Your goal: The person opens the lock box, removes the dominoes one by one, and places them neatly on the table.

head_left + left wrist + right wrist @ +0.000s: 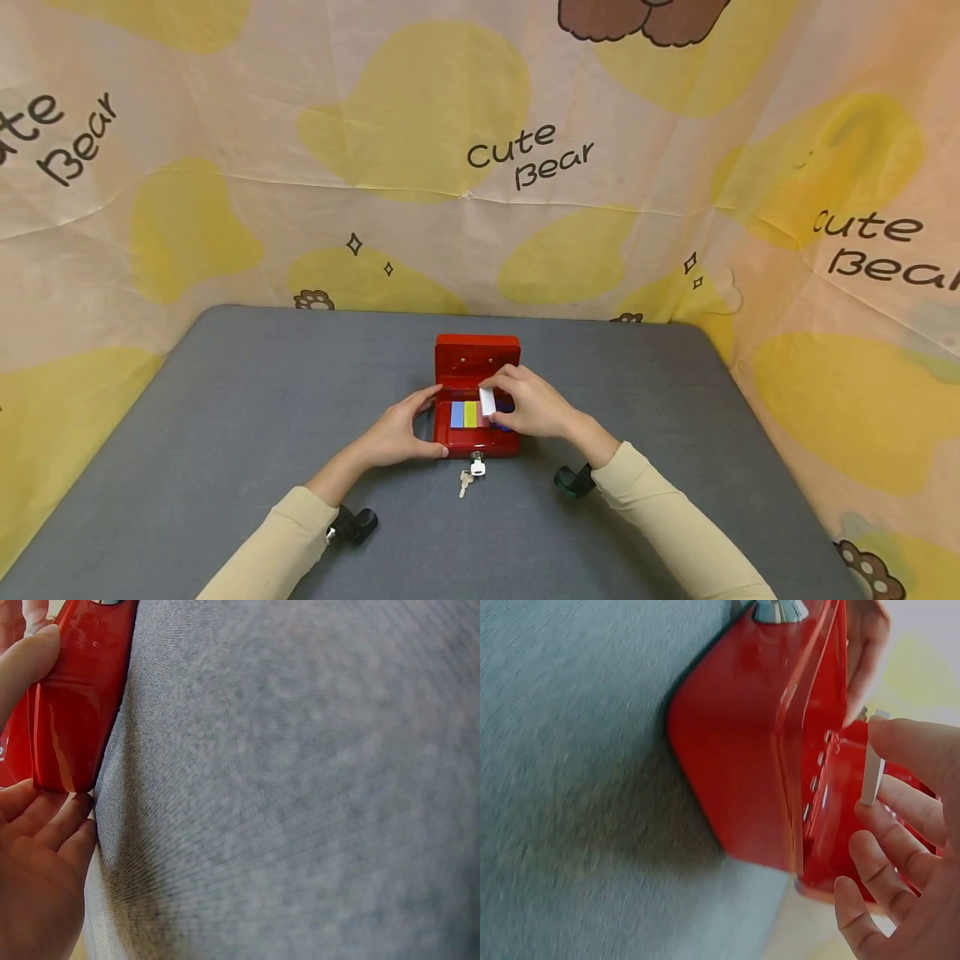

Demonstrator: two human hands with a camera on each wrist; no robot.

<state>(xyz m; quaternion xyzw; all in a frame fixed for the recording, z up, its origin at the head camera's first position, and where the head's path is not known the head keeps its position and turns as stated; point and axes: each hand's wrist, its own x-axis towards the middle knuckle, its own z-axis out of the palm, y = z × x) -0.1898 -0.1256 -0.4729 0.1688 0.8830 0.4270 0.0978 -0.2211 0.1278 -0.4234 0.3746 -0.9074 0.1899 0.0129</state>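
Observation:
A small red cash box (459, 447) stands on the table with its lid (477, 358) raised at the back. My left hand (393, 431) holds its left side, the thumb at the front corner and the fingers along the side toward the hinge. Above the box's inside, my right hand (536, 406) pinches a white rectangular block (487, 402) between thumb and fingers. Inside lie a light blue block (457, 415), a yellow block (470, 415) and a pink one, partly hidden. Something dark blue shows under the right hand. The right wrist view also shows the white block (874, 771) held on edge.
Keys (466, 482) hang from the lock at the front of the box. The grey tabletop (300, 392) spreads around it. A patterned cloth (420, 117) rises behind the table and at both sides. Dark camera mounts (354, 525) sit at the wrists.

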